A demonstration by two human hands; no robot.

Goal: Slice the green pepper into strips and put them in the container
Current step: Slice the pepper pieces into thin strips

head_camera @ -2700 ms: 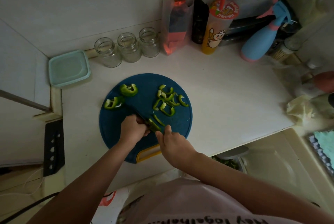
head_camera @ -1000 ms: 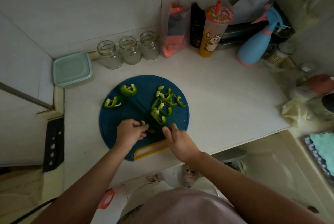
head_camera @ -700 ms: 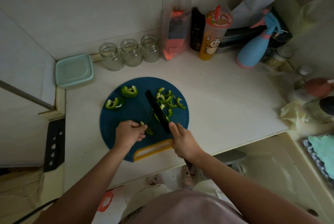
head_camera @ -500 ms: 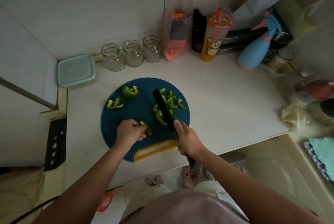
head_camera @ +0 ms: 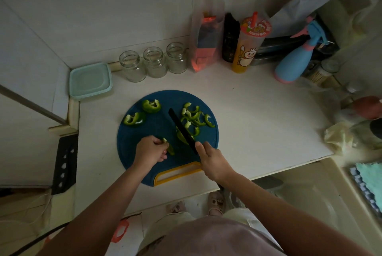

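Green pepper piece is lying lengthwise in your left fingers, the knife, which your right hand is gripping, angling just beside it.

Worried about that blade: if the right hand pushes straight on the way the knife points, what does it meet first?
Probably the cut pepper strips beside the knife in the right hand; past the tip, bare cutting board. Depth is unclear.

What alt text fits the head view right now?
Over a round blue cutting board, the right hand holds a black knife beside a pile of green pepper strips, while the left hand pinches one pepper piece. Two uncut pepper chunks lie farther back.
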